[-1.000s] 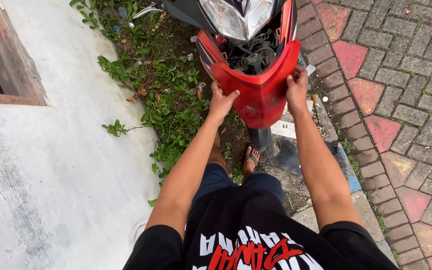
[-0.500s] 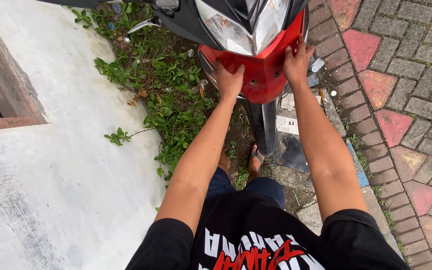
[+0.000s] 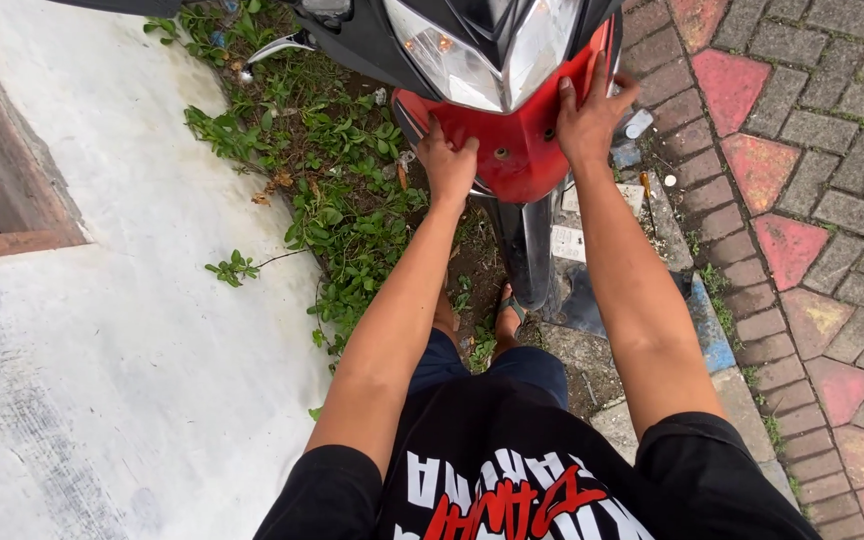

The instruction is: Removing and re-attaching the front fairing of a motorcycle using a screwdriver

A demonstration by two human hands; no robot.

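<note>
Gripping: my two hands are on the red front panel [image 3: 517,150] of a scooter, low on its nose, straight ahead of me.
Red panel: it sits under the headlight [image 3: 487,55] and above the front wheel [image 3: 527,245], between my two arms; two small dark holes show on its face.
Left hand [image 3: 449,165]: fingers curled over the panel's left edge, thumb side toward the middle, closed on the rim.
Right hand [image 3: 589,120]: fingers spread and bent, pressing on the panel's right upper edge; fingertips wrap past the edge, so I cannot tell how far they go behind it.
Headlight: clear lens with an amber bulb inside, set in black bodywork, just above my hands.
Front wheel: dark, upright, directly below the panel, close in front of my feet.
My foot [image 3: 507,320]: in a sandal, on bare earth just beside the wheel.
Weeds [image 3: 337,190]: a green patch left of the scooter, along the edge of the pale concrete slab [image 3: 122,330].
Paving [image 3: 812,180]: red and grey bricks on my right, well apart from my hands.
Clothes: black shirt [image 3: 512,480] with red and white print, dark shorts.
</note>
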